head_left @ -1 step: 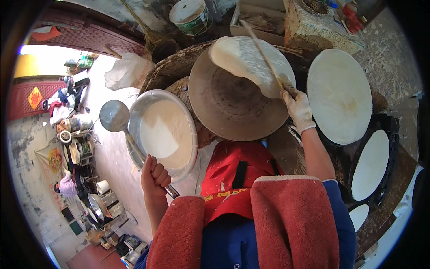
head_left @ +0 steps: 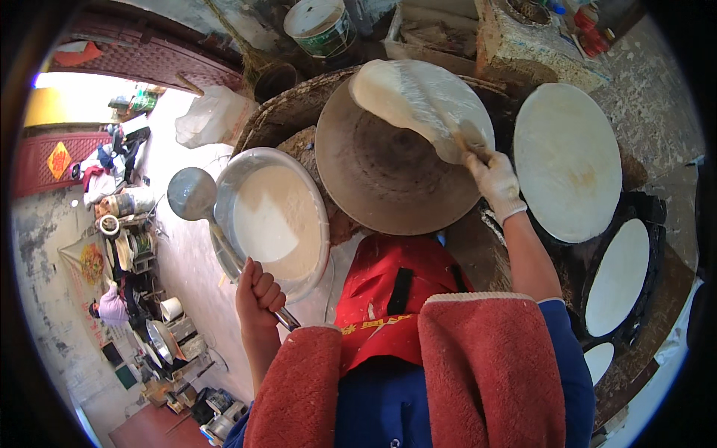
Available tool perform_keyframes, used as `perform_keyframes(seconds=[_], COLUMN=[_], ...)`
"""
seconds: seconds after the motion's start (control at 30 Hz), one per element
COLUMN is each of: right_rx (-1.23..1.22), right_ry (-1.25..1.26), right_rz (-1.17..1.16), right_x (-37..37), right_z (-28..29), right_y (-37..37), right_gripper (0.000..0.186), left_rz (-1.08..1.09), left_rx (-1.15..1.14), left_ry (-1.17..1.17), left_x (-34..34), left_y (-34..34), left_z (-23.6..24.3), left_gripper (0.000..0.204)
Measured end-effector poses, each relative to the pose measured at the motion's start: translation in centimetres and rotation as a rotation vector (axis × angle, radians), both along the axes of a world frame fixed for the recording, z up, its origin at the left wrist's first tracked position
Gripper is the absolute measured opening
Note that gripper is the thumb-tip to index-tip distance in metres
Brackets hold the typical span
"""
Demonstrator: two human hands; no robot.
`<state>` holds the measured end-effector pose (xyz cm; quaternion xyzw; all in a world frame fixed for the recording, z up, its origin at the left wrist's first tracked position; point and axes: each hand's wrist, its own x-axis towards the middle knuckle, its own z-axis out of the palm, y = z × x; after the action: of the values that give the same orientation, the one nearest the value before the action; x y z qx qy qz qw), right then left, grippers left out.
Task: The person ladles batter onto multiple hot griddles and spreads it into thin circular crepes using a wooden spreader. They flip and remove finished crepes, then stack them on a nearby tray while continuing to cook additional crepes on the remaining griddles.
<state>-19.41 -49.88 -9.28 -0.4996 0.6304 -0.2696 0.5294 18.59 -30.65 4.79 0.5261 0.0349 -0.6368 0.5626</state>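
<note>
My left hand is closed round the handle of a metal ladle, whose bowl hangs just left of a basin of creamy batter. My right hand, in a whitish glove, grips a thin wooden spreader stick at the right side of a round griddle. The stick is smeared by motion and reaches over a pale sheet of batter. That sheet covers the griddle's far and right part, with a thicker fold on its left. Bare grey-brown surface shows nearer me.
Pale round discs lie to the right: a large one, a smaller one and a partly seen one. Beyond the griddle stand a lidded bucket and a box. Far left, a person is near cluttered shelves.
My right hand has shifted slightly left and down, and the stick has swung lower over the batter, now blurred. The left hand and ladle have hardly moved.
</note>
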Motion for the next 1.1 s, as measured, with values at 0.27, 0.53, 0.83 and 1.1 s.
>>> perform_keyframes(seconds=[0.27,0.53,0.83,1.1], right_rx=[0.043,-0.013,0.050,0.041], right_ry=[-0.149,0.190,0.116,0.065], right_rz=[0.317,0.445,0.623,0.688], right_x=[1.5,0.2,-1.8,1.5], right_z=[0.8,1.0,3.5,1.5], right_y=[0.9,-4.7,-4.7,-3.9], right_gripper=[0.035,0.036,0.028,0.035], left_rz=[0.080,0.228,0.336,0.285], left_rx=[0.015,0.095,0.126,0.113], left_ry=[0.051,-0.013,0.029,0.001], left_x=[-1.2,-3.9,-6.7,-6.3], left_y=[1.3,4.1,8.1,9.6], left_z=[-0.5,0.1,-0.8,-0.4], left_gripper=[0.038,0.038,0.038,0.037])
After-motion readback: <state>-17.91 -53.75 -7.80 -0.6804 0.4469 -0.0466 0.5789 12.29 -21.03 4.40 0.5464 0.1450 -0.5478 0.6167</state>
